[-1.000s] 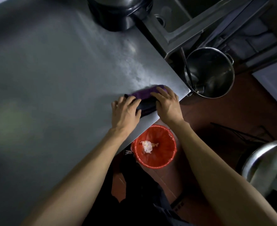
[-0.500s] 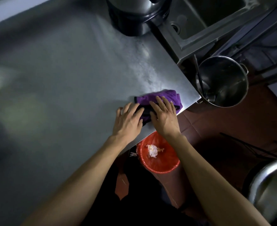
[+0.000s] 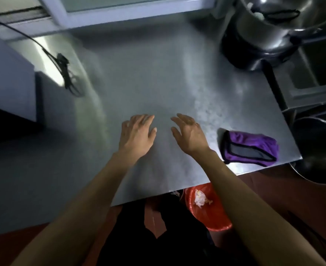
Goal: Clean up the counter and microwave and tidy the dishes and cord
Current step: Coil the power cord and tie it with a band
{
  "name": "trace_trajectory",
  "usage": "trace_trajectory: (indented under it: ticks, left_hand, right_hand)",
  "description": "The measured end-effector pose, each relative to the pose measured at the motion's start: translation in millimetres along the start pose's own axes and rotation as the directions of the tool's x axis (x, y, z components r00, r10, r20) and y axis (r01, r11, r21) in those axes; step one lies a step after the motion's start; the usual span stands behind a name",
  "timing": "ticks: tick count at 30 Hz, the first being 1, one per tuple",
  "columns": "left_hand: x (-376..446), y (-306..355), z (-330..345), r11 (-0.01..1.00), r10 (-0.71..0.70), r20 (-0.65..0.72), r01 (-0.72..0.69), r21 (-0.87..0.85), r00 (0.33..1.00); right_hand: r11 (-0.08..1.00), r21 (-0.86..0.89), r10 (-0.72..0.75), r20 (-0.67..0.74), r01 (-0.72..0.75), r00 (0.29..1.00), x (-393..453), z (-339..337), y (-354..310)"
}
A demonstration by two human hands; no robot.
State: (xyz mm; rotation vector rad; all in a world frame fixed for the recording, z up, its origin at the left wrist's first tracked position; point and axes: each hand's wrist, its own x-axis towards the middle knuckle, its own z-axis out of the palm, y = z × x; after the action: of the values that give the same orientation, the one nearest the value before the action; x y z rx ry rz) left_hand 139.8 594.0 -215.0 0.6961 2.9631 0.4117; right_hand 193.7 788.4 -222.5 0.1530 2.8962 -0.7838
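A folded purple cloth (image 3: 251, 148) with a dark trim lies on the steel counter (image 3: 158, 77) near its right front corner. My left hand (image 3: 138, 134) and my right hand (image 3: 190, 134) hover side by side over the middle of the counter, fingers straight and spread, holding nothing. The right hand is a short way left of the cloth and apart from it. A black cord (image 3: 62, 68) trails over the counter at the far left, ending in a loose tangle beside a grey appliance (image 3: 10, 77).
A dark pot with a steel lid (image 3: 261, 35) stands at the back right, next to a sink (image 3: 321, 64). A steel pot (image 3: 321, 150) sits below the counter's right edge. A red bin (image 3: 206, 206) with crumpled waste stands on the floor under the front edge.
Both hands have let go of the purple cloth and moved left and away over the counter. The view has swung left, bringing the cord and appliance into sight.
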Motion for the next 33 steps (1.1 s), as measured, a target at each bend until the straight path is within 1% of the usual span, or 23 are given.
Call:
trace_trajectory:
  ticks: [5, 8, 11, 17, 23, 25, 33]
  left_hand:
    - [-10.8, -81.7, -27.1, 0.994, -0.102, -0.063, 0.099, -0.046, 0.993]
    - [-15.6, -123.5, -41.5, 0.980, -0.177, -0.097, 0.166, -0.112, 0.979]
    - [-16.9, -161.6, -55.0, 0.956, -0.255, -0.079, 0.239, -0.169, 0.964]
    - [-6.8, -230.1, -70.2, 0.899, -0.370, -0.052, 0.343, -0.273, 0.928]
    - [21.4, -262.0, -72.8, 0.854, -0.410, 0.006, 0.387, -0.348, 0.912]
    - [34.5, -268.6, -74.1, 0.826, -0.441, 0.022, 0.416, -0.380, 0.897]
    - [96.2, -286.0, -81.1, 0.749, -0.508, 0.033, 0.461, -0.475, 0.861]
  right_hand:
    - [0.999, -0.013, -0.050, 0.048, 0.050, 0.998, 35.4, 24.7, -70.0]
    - [0.997, -0.023, -0.073, 0.088, 0.076, 0.993, 55.4, 38.2, -114.9]
    - [0.996, -0.022, -0.080, 0.126, 0.083, 0.989, 76.1, 51.7, -154.6]
    - [0.996, 0.032, -0.086, 0.117, 0.083, 0.989, 109.6, 77.1, -207.8]
    - [0.994, 0.050, -0.106, 0.134, 0.100, 0.985, 144.2, 94.3, -232.4]
    - [0.992, 0.066, -0.116, 0.137, 0.108, 0.984, 159.9, 98.5, -238.4]
    - [0.985, 0.122, -0.140, 0.144, 0.123, 0.980, 218.5, 103.5, -245.0]
